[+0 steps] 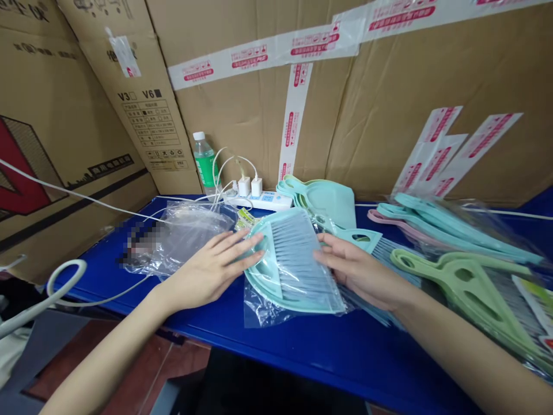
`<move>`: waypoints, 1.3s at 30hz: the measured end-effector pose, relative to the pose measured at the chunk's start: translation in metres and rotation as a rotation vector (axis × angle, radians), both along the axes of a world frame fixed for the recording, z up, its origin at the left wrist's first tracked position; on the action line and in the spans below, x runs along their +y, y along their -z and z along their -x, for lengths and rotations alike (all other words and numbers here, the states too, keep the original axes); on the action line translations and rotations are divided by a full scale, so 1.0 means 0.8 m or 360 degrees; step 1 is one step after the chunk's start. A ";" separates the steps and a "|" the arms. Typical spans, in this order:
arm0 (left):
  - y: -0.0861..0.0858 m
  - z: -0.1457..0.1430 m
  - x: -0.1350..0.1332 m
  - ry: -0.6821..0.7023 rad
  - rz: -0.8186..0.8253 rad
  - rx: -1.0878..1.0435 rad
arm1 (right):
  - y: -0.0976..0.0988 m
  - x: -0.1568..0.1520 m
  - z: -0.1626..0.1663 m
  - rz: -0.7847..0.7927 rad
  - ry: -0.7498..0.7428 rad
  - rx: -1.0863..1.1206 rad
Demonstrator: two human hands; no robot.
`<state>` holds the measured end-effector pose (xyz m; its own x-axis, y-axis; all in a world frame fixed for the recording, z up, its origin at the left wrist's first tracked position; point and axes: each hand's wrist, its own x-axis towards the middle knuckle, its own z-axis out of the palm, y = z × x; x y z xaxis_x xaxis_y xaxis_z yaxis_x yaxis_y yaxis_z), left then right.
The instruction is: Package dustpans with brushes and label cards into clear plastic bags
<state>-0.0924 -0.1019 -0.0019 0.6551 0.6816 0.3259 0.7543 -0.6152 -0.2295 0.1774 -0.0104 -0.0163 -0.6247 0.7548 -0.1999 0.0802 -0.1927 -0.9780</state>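
A teal dustpan and brush set in a clear plastic bag [290, 265] lies on the blue table [311, 346] in front of me. My left hand [211, 268] rests flat on its left edge with the fingers stretched out. My right hand [356, 268] touches the bag's right edge, fingers extended and slightly curled against it. Neither hand is wrapped round anything.
Stacked teal dustpans [324, 199] lie behind the set. Brushes in teal, pink and green [458, 259] are piled at the right. Empty clear bags [185, 236] lie at the left. A power strip with chargers [259, 199] and a green bottle [204, 164] stand by the cardboard boxes [389, 104].
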 end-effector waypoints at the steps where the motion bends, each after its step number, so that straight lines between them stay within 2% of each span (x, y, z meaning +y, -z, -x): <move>1: -0.001 -0.001 0.002 0.0031 0.0049 0.0036 | 0.000 0.001 -0.002 0.0009 0.0053 -0.0004; 5: -0.009 0.006 0.003 0.0045 0.0154 -0.0044 | -0.003 0.008 -0.007 -0.0006 0.0233 -0.0062; 11: -0.022 0.013 -0.003 0.0076 0.0155 -0.0159 | -0.009 0.003 -0.008 -0.0144 0.0170 0.0050; 17: -0.016 0.008 -0.002 0.0299 -0.0326 -0.0241 | -0.017 -0.005 -0.001 -0.0042 0.0212 0.0101; 22: -0.015 0.011 -0.002 0.0372 -0.0444 -0.0292 | -0.018 -0.004 -0.002 -0.0176 0.0261 0.0095; 25: -0.014 0.005 -0.006 0.0306 -0.0611 -0.0259 | -0.015 -0.004 -0.004 -0.0233 0.0264 0.0129; 28: -0.010 -0.015 -0.013 0.0200 -0.0791 -0.0189 | -0.011 -0.005 -0.003 -0.0168 0.0294 0.0129; 33: 0.003 -0.038 -0.018 0.0658 -0.0593 0.0049 | -0.005 -0.007 0.003 -0.0069 0.0309 0.0066; 36: 0.006 -0.023 -0.013 0.0626 -0.0397 -0.0122 | -0.007 -0.005 0.001 -0.0142 0.0301 0.0047; 39: -0.003 0.005 -0.010 0.0567 -0.0131 -0.0317 | -0.012 0.003 -0.008 -0.0266 0.0374 0.0003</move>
<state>-0.0964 -0.1097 0.0007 0.7640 0.3899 0.5141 0.5320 -0.8315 -0.1600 0.1837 -0.0079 -0.0069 -0.4288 0.9014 -0.0597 0.0506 -0.0420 -0.9978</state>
